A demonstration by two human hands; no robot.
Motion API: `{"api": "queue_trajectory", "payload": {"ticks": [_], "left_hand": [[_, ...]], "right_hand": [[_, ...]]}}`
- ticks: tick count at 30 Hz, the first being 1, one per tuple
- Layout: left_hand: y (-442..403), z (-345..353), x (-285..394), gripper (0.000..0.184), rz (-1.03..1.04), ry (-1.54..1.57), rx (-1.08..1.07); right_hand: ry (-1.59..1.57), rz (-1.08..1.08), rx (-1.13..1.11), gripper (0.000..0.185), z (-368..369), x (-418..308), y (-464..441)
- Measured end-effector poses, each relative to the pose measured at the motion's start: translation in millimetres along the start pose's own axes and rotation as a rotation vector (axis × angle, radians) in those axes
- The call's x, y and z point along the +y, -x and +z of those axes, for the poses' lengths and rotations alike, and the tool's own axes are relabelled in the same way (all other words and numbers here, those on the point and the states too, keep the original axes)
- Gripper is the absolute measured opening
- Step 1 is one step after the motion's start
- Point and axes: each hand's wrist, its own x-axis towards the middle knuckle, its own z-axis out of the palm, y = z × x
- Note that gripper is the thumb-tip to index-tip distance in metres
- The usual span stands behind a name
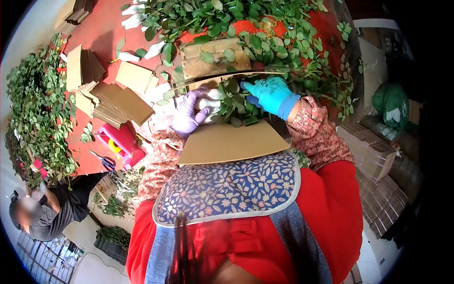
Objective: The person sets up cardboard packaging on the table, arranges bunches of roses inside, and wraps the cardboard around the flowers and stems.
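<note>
A bunch of leafy stems (232, 102) lies on a sheet of brown cardboard (231, 142) in front of my body. At its left end are bud-like heads in white mesh sleeves (208, 104). My left hand (189, 113), in a purple glove, curls its fingers round these white-sleeved heads. From the right, my right hand (270, 94), in a blue glove, closes round the leafy stems; leaves partly hide its fingertips. Just beyond both hands runs the curved upper edge of the cardboard, with a worn tan block (215, 57) behind it.
Leafy cut stems (227, 19) heap across the far side of the red table (101, 42). Cardboard stacks (123, 102) stand left, near a pink tape dispenser (124, 144) and scissors (106, 162). More greenery (35, 104) and another person (54, 208) are farther left. Bundled cardboard (378, 175) is at right.
</note>
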Motion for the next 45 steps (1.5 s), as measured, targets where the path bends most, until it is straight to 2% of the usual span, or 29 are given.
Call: {"api": "queue_trajectory", "payload": {"ticks": [1,2,3,5,6,7,8,10,11,12,14,17,19,20,22,23,24,26,28,29,30,32,34,37,38,39,42,44,45], "left_hand": [[-5,-4,2,0.065,0.093,0.094,-0.029],[-7,-8,9,0.078,-0.016,0.166,-0.100],[-8,-10,11,0.080,-0.061,0.252,-0.100],[-8,-18,5,0.081,-0.223,0.548,-0.141],[-7,-25,0,0.081,-0.340,0.759,-0.181],[-9,-35,-1,0.080,-0.444,0.744,-0.267],[-9,-35,1,0.080,-0.446,0.742,-0.272],[-10,-35,3,0.076,-0.424,0.543,-0.354],[-9,-34,3,0.070,-0.268,0.405,-0.332],[-12,-33,3,0.070,-0.269,0.406,-0.335],[-19,-33,11,0.068,0.034,0.048,-0.336],[-20,-33,8,0.062,-0.051,0.068,-0.342],[-22,-30,3,0.048,-0.060,0.156,-0.291],[-21,-29,-1,0.048,-0.060,0.156,-0.292],[-20,-28,-8,0.044,-0.305,0.456,-0.279],[-25,-30,-5,0.043,-0.257,0.489,-0.331],[-22,-29,-22,0.043,-0.340,0.500,-0.307],[-28,-28,-14,0.040,-0.393,0.454,-0.213],[-29,-17,19,0.036,-0.526,0.627,-0.002],[-31,-13,21,0.033,-0.569,0.763,0.037],[-32,-9,7,0.033,-0.569,0.760,0.037],[-32,2,-24,0.035,-0.302,0.368,0.160],[-31,5,-28,0.038,-0.311,0.300,0.163],[-26,13,-36,0.043,-0.285,0.278,0.293],[-24,13,-41,0.046,-0.317,0.139,0.290],[-22,12,-46,0.050,-0.348,0.001,0.286],[-11,4,-36,0.050,-0.273,-0.460,0.362],[-8,-14,10,0.041,-0.431,-0.685,0.200],[-5,-16,19,0.031,-0.275,-0.753,0.263]], "right_hand": [[-0.009,-0.016,0.024,0.029,-2,0,1],[-0.004,-0.018,0.021,0.029,-2,2,1],[-0.323,0.055,-0.026,0.027,0,5,1],[-0.283,-0.153,0.059,0.024,0,13,-2],[-0.287,-0.152,0.060,0.024,0,15,-5],[-0.192,-0.214,0.166,0.024,0,16,-8],[-0.094,-0.273,0.272,0.024,0,15,-9],[-0.829,0.085,0.038,0.031,2,11,-11],[-0.487,-0.040,0.076,0.034,-4,13,-10],[-0.142,-0.162,0.109,0.038,-9,15,-9],[-0.165,-0.175,0.125,0.043,-19,16,-5],[-0.290,-0.192,0.273,0.043,-27,13,5],[-0.306,-0.179,0.262,0.041,-31,11,11],[-0.324,-0.168,0.254,0.039,-33,10,13],[-0.315,-0.205,0.333,0.035,-33,4,14],[-0.191,-0.193,0.368,0.033,-34,0,13],[-0.067,-0.181,0.402,0.032,-34,-3,11],[-0.015,-0.178,0.420,0.036,-26,-4,9],[0.247,-0.175,0.421,0.044,-21,-10,8],[0.325,-0.171,0.397,0.048,-20,-17,6],[0.305,-0.157,0.332,0.045,-20,-24,5],[0.258,-0.121,0.272,0.058,-19,-29,0],[0.261,-0.090,0.233,0.060,-15,-35,-5],[0.247,-0.100,0.154,0.062,3,-38,-17],[0.232,-0.139,0.116,0.064,12,-37,-22],[0.296,-0.184,0.229,0.048,23,-34,-24],[0.288,-0.180,0.264,0.049,34,-30,-26],[0.282,-0.175,0.227,0.047,31,-30,-26],[0.285,-0.195,0.239,0.046,34,-26,-27]]}}
